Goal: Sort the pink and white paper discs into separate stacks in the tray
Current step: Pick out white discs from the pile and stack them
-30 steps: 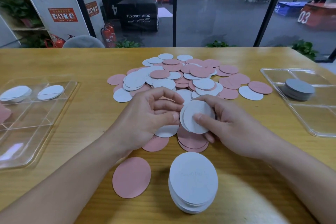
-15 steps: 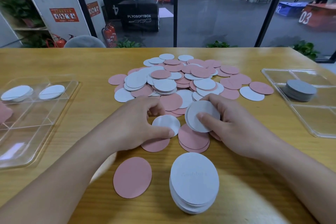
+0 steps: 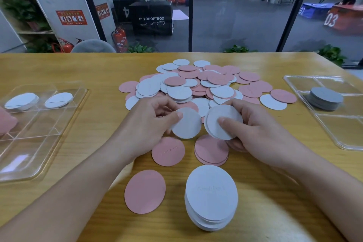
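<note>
A loose heap of pink and white paper discs (image 3: 206,84) covers the middle of the wooden table. My left hand (image 3: 149,122) pinches a single white disc (image 3: 187,124) just above the table. Beside it, my right hand (image 3: 253,131) grips a small stack of white discs (image 3: 222,122), thumb on top. A tall stack of white discs (image 3: 211,196) stands near the front edge. Pink discs lie singly (image 3: 145,191) (image 3: 168,151) and in a low stack (image 3: 211,150) in front of my hands.
A clear compartment tray (image 3: 64,124) sits at the left with white discs (image 3: 59,100) and a pink one (image 3: 6,123) in it. Another clear tray (image 3: 341,137) at the right holds a grey disc stack (image 3: 326,98). Glass wall behind the table.
My left hand has picked a white disc off the table and lifted it toward the stack in my right hand. The right hand has stayed almost still.
</note>
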`<state>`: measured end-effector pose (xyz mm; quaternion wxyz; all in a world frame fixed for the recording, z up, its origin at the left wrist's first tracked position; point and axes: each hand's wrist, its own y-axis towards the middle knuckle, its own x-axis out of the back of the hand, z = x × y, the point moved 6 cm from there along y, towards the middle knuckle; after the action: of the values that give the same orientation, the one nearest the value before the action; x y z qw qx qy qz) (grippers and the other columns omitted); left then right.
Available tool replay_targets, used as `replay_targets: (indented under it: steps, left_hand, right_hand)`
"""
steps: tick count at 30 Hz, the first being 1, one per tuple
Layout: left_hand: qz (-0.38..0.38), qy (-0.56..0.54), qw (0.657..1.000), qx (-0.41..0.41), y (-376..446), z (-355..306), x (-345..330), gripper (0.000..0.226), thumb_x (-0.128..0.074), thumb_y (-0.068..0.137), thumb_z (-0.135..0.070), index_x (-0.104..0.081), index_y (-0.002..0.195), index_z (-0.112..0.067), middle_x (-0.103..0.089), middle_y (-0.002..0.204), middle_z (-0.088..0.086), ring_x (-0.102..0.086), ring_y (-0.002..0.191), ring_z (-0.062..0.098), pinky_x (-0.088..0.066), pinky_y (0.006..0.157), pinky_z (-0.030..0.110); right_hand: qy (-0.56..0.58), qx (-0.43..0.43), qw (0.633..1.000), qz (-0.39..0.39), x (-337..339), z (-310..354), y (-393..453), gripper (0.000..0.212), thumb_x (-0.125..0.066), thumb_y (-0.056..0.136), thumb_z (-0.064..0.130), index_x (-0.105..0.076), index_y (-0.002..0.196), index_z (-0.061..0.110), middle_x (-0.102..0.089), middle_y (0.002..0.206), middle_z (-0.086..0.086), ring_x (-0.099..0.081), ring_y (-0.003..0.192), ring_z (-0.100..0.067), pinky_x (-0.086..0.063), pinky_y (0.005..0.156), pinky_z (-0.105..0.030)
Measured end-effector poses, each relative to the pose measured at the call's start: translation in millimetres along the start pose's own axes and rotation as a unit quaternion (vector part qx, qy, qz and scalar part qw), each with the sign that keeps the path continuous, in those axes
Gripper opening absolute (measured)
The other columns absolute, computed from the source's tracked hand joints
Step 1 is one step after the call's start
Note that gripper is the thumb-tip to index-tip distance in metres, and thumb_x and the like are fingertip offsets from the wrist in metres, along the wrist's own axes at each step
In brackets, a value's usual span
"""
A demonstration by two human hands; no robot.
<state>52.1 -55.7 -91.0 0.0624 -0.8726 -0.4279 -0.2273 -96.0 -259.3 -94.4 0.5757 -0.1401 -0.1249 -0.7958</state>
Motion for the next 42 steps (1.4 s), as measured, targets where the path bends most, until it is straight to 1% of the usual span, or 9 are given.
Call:
replay_targets:
  steps: [4,7,11,19,23,28,32,34,42]
  left_hand:
    - [0.003,-0.074,0.997,-0.014,-0.1,-4.6,-2.8,0.03,-0.075,0.105,-0.035,-0.08,0.09,-0.01,-0.079,0.095,0.009,-0.077,0.089,0.022,-0.065,0.088,0.037]
    - [0.02,-0.047,0.998,-0.02,-2.3,-6.1,-3.9,0.005,-0.085,0.096,-0.018,-0.08,0.098,-0.017,-0.08,0.096,0.0,-0.075,0.086,0.014,-0.058,0.081,0.026]
    - [0.018,-0.055,0.998,-0.017,-3.5,-7.0,-6.8,0.03,-0.086,0.09,-0.005,-0.076,0.112,-0.023,-0.079,0.111,-0.002,-0.08,0.093,0.025,-0.062,0.086,0.03]
    - [0.057,-0.155,0.986,-0.025,-9.9,-15.0,-26.8,0.033,-0.076,0.096,0.009,-0.075,0.119,-0.014,-0.082,0.11,0.007,-0.08,0.105,0.023,-0.063,0.1,0.041]
    - [0.08,-0.192,0.978,-0.029,-8.7,-19.9,-34.8,0.031,-0.067,0.1,0.015,-0.071,0.123,-0.006,-0.084,0.11,0.01,-0.081,0.106,0.028,-0.066,0.098,0.04]
    - [-0.083,0.118,0.983,-0.112,24.2,-13.7,-9.9,0.02,-0.072,0.103,-0.017,-0.078,0.116,-0.03,-0.076,0.119,-0.019,-0.068,0.117,0.001,-0.054,0.098,0.017]
    - [-0.065,0.253,0.96,-0.097,68.6,-0.7,-8.3,0.043,-0.067,0.103,-0.047,-0.063,0.145,-0.04,-0.058,0.149,-0.018,-0.051,0.139,0.014,-0.049,0.115,0.041]
    - [-0.045,0.28,0.956,-0.078,77.6,3.2,-13.9,0.048,-0.065,0.104,-0.053,-0.061,0.148,-0.035,-0.057,0.152,-0.013,-0.047,0.143,0.018,-0.045,0.117,0.041]
    - [-0.029,0.401,0.911,-0.094,82.6,2.0,-10.4,0.044,-0.064,0.105,-0.054,-0.065,0.14,-0.027,-0.068,0.137,-0.008,-0.059,0.125,0.023,-0.048,0.093,0.038]
  right_hand:
    - [0.074,-0.038,0.996,0.003,0.6,1.1,-1.0,0.011,-0.059,0.109,0.009,-0.069,0.106,0.005,-0.051,0.068,-0.004,-0.035,0.061,-0.025,-0.033,0.046,-0.024]
    - [0.066,-0.037,0.997,0.015,-0.3,1.9,-1.0,0.012,-0.058,0.108,0.008,-0.069,0.104,0.004,-0.049,0.071,-0.008,-0.033,0.061,-0.025,-0.032,0.047,-0.025]
    - [0.059,-0.032,0.998,0.014,-0.2,-0.9,0.4,0.012,-0.058,0.107,0.007,-0.068,0.109,0.001,-0.049,0.071,-0.006,-0.034,0.059,-0.023,-0.031,0.047,-0.026]
    - [-0.036,0.019,0.999,0.033,-5.7,2.9,-1.5,0.01,-0.061,0.112,0.027,-0.069,0.116,0.024,-0.057,0.063,-0.004,-0.048,0.058,-0.021,-0.039,0.054,-0.032]
    - [-0.061,0.046,0.996,0.051,-7.5,1.3,-1.8,0.011,-0.062,0.112,0.025,-0.071,0.115,0.02,-0.055,0.057,0.005,-0.047,0.053,-0.017,-0.04,0.055,-0.032]
    - [-0.069,0.052,0.996,0.014,-1.0,-1.5,1.2,0.011,-0.063,0.111,0.022,-0.074,0.109,0.019,-0.063,0.066,0.021,-0.053,0.054,-0.002,-0.039,0.056,-0.014]
    - [-0.071,0.045,0.996,0.004,2.4,-1.0,0.6,0.012,-0.063,0.111,0.024,-0.074,0.106,0.021,-0.066,0.07,0.014,-0.051,0.054,-0.005,-0.04,0.056,-0.021]
    - [-0.069,0.043,0.997,0.003,2.9,-1.6,0.5,0.012,-0.063,0.111,0.023,-0.074,0.105,0.021,-0.065,0.068,0.014,-0.05,0.054,-0.007,-0.04,0.055,-0.021]
    - [-0.094,0.044,0.995,-0.005,4.0,-3.2,4.1,0.011,-0.064,0.11,0.023,-0.074,0.106,0.021,-0.066,0.07,0.019,-0.054,0.054,-0.002,-0.039,0.055,-0.014]
